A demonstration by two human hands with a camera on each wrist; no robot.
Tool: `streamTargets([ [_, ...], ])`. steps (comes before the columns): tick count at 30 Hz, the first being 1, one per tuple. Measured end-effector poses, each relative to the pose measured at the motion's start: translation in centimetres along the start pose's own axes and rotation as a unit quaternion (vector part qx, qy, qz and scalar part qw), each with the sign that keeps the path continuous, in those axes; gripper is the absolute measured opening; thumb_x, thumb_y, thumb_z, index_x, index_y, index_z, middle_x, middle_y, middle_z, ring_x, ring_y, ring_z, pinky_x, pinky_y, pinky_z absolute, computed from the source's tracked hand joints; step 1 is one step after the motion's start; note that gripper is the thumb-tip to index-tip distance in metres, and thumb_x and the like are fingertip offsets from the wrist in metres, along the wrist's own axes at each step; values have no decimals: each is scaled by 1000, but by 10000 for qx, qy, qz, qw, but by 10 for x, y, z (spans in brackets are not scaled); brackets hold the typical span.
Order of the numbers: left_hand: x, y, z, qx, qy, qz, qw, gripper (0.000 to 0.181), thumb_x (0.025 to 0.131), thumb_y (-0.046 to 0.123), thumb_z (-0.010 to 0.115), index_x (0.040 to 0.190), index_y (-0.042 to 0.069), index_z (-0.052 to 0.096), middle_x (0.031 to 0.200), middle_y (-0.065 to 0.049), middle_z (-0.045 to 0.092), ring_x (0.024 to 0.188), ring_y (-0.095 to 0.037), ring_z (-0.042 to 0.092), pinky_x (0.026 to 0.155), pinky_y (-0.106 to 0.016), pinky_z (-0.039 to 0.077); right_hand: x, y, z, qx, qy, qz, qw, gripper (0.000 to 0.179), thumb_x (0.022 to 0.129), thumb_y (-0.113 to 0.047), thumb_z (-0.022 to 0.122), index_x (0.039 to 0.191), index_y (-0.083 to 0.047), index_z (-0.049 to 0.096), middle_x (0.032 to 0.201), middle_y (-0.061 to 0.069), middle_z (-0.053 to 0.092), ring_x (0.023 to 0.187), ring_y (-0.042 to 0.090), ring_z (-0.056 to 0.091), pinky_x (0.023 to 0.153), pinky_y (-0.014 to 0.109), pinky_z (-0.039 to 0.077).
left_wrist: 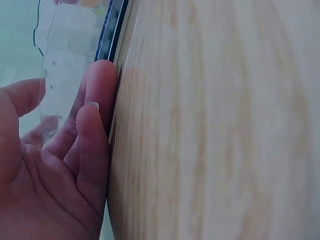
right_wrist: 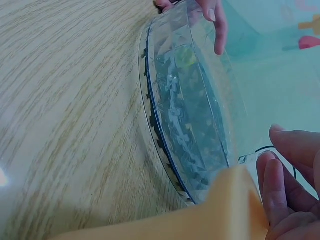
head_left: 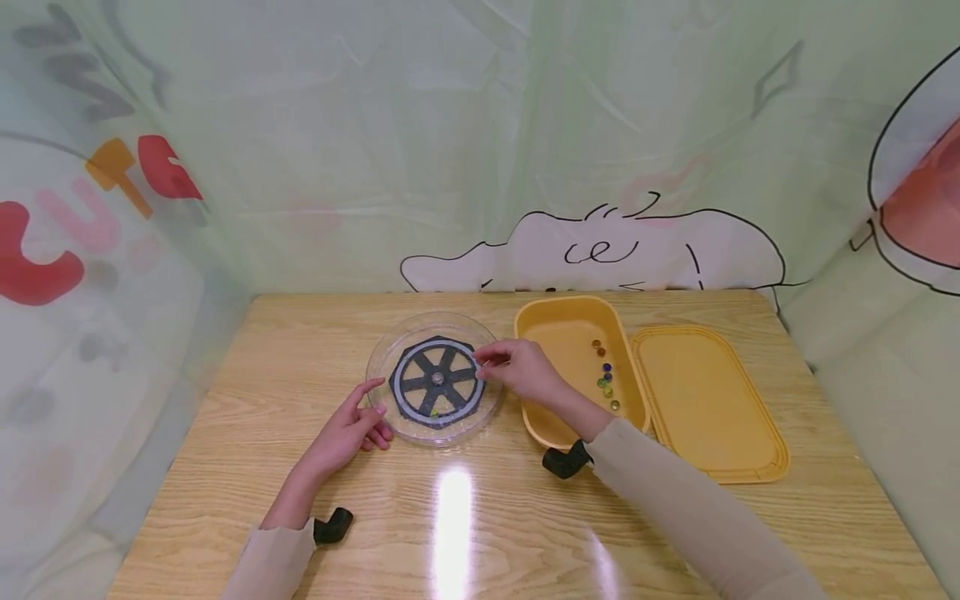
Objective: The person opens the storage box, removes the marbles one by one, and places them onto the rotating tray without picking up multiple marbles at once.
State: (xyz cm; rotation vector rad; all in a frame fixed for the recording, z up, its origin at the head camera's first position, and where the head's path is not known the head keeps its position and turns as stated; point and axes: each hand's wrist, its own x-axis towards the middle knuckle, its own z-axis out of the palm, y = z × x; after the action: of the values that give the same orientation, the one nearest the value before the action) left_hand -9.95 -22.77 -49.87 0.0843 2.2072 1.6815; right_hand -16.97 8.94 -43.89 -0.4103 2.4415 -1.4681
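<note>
A clear round dish (head_left: pixel 447 440) sits on the table, with a dark six-spoked wheel-like frame (head_left: pixel 420 361) and a pale ring visible in it. A small green glass-like bead (head_left: pixel 435 413) lies low among the spokes. My left hand (head_left: pixel 348 429) rests at the dish's left side; its index finger lies against the rim and other fingers sit low by the outer wall (left_wrist: pixel 65 65). My right hand (head_left: pixel 525 371) is over the dish's right edge. In the right wrist view, its thumb and index fingertips (right_wrist: pixel 265 159) stand slightly apart, with no object visible between them.
A deep yellow tray (head_left: pixel 577 310) stands right of the dish under my right forearm, with several brown, blue, green and clear beads (head_left: pixel 607 377) in a line. Beside it lies a flat yellow lid (head_left: pixel 708 404). A printed curtain (head_left: pixel 375 167) hangs behind the table (head_left: pixel 375 533).
</note>
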Motion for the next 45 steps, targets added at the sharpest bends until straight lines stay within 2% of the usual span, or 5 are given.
streamTargets([
  [15,1,0,-2,-21,9,-27,10000,53,107,24,48,155,19,26,88,-15,70,74,-27,69,65,-30,54,-5,-2,-8,90,39,-28,9999,28,89,-6,74,117,-1,72,105,7,72,92,20,65,81,32,54],
  [20,-5,14,-1,-46,-31,-47,10000,52,107,19,47,155,13,26,88,-19,69,75,-28,68,66,-30,54,-6,-1,-14,170,32,68,9998,27,91,-7,73,117,-3,73,110,8,71,95,20,65,83,31,54],
  [27,-12,32,1,4,-58,-74,10000,52,107,18,46,154,10,27,88,-17,69,76,-29,69,66,-33,54,-10,8,-40,506,246,-118,9983,28,92,-5,70,119,1,70,117,16,69,101,23,65,83,29,53],
  [35,-11,32,1,29,-58,-71,10000,52,107,17,46,155,10,26,88,-18,69,77,-32,69,66,-33,54,-9,29,-75,557,951,-110,9938,29,91,0,69,119,8,67,118,25,66,99,21,64,78,21,52],
  [45,-11,32,1,4,-99,-48,9999,52,107,16,46,155,9,26,88,-19,69,76,-33,68,66,-33,53,-8,58,-95,147,1010,165,9946,32,91,-1,71,121,8,66,118,23,67,102,24,65,79,17,48],
])
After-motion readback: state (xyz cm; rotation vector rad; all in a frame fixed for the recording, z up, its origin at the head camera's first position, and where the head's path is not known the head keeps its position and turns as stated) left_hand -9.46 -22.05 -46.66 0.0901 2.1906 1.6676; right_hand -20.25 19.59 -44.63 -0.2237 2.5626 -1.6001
